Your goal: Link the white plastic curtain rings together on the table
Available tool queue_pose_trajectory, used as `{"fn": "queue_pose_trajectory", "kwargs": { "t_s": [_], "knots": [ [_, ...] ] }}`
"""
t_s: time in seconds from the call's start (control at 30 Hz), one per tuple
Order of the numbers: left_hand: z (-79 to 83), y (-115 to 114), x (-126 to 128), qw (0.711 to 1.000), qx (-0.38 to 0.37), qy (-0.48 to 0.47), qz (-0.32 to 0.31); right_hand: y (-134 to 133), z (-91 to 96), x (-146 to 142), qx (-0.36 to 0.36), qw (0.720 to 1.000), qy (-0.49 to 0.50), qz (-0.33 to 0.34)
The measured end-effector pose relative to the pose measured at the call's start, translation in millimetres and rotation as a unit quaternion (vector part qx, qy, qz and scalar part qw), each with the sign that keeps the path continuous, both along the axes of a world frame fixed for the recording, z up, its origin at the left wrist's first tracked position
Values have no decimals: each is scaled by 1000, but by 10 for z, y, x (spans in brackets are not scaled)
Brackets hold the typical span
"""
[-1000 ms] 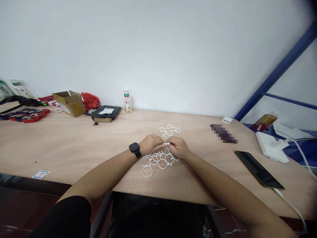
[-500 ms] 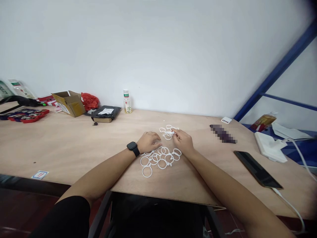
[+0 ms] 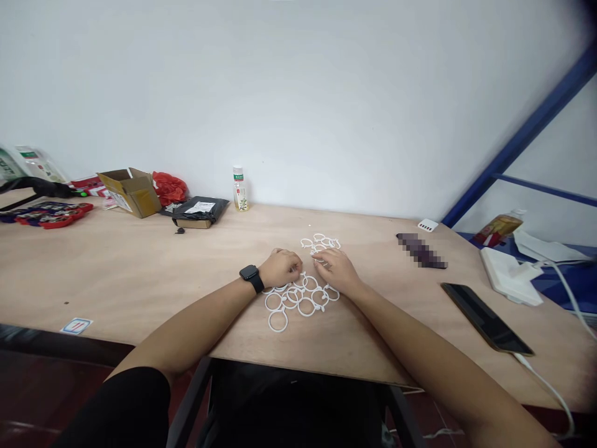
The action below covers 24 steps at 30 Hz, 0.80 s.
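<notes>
Both my hands rest on the wooden table (image 3: pixel 140 274) over a near pile of several white plastic rings (image 3: pixel 298 302). My left hand (image 3: pixel 282 267), with a black watch on its wrist, has its fingers curled at the pile's upper left edge; what they grip is hidden. My right hand (image 3: pixel 338 270) lies low at the pile's upper right, its fingers stretched toward the left hand and holding nothing that I can see. A smaller group of white rings with clips (image 3: pixel 320 242) lies just beyond both hands.
A black phone (image 3: pixel 485 317) on a white cable lies at the right, with a white box (image 3: pixel 508 274) behind it. At the back stand a small bottle (image 3: pixel 239 190), a black parcel (image 3: pixel 199 211), a cardboard box (image 3: pixel 130 191) and a red bag (image 3: pixel 168 186).
My right hand reached out to the far group of rings, then drew back to the near pile. My left hand stayed on the near pile, fingers curled.
</notes>
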<state>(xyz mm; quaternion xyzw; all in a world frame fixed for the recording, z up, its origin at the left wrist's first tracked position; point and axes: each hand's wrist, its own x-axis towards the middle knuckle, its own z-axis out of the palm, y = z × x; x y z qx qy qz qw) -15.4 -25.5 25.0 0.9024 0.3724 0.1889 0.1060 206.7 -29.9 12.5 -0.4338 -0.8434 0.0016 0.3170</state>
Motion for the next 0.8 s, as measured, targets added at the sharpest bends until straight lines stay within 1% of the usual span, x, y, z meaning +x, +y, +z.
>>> {"fn": "queue_pose_trajectory", "kwargs": {
  "t_s": [0.1,0.17,0.3,0.37,0.4,0.47,0.53,0.6,0.7,0.8],
  "knots": [
    [2,-4,4,1000,14,-10,17,-27,4,-37,-12,999,-4,29],
    [-1,-5,1,1000,18,-7,17,-33,2,-48,-23,999,-21,42],
    [10,-20,-6,1000,3,21,12,-32,-3,-52,-33,996,-50,67],
    [30,-37,-1,999,9,35,19,-39,5,-55,-34,995,-59,72],
    [41,-47,4,998,25,45,24,-45,12,-58,-36,995,-62,75],
    [59,-68,21,994,82,68,31,-60,29,-64,-43,993,-71,85],
    [67,-86,45,984,147,96,27,-71,43,-68,-50,991,-80,91],
    [68,-102,74,974,195,118,15,-74,47,-68,-53,991,-85,92],
    [77,-127,111,964,230,130,6,-67,40,-62,-48,990,-89,104],
    [106,-152,127,965,233,120,17,-59,32,-59,-32,989,-85,114]
  ]
}}
